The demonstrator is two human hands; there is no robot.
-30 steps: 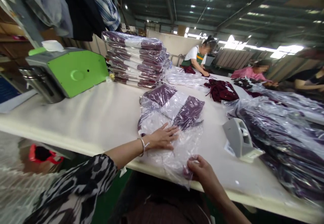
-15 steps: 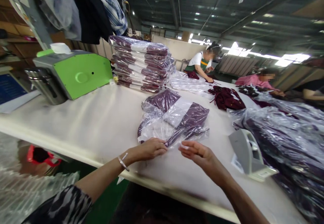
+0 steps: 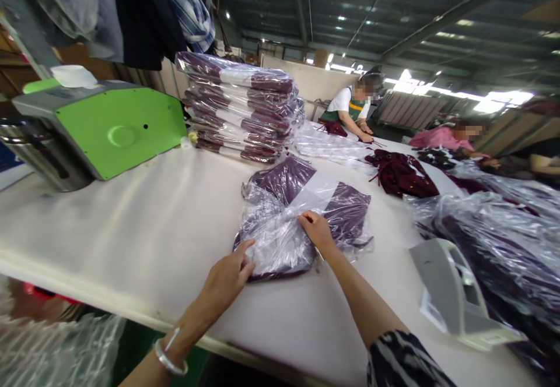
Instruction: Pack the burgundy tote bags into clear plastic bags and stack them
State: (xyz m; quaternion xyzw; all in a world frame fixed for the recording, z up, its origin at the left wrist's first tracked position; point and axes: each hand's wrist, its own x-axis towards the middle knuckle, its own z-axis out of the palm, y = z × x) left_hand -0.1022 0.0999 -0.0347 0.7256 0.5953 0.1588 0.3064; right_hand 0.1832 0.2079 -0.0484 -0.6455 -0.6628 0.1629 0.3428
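Observation:
A dark purple garment folded in a clear plastic bag [image 3: 282,241] lies on the table in front of me, with a pale strip across its upper part. My left hand [image 3: 230,273] is at the bag's lower left corner, index finger stretched out and thumb apart, touching the edge. My right hand [image 3: 318,232] rests over the middle of the bag, its fingertips pinched together on the plastic flap. Whether anything small is between those fingertips is hidden.
A tape dispenser [image 3: 455,288] stands to the right, beside a heap of bagged garments [image 3: 503,247]. Behind my bag rises a stack of bagged garments [image 3: 240,107]. A green machine [image 3: 122,127] and a steel flask [image 3: 52,157] are at left. Co-workers [image 3: 350,107] work across the table.
My right hand has moved from the near edge onto the bag, its small white piece no longer visible. The lower flap now lies folded upward. My left hand has shifted left and nearer.

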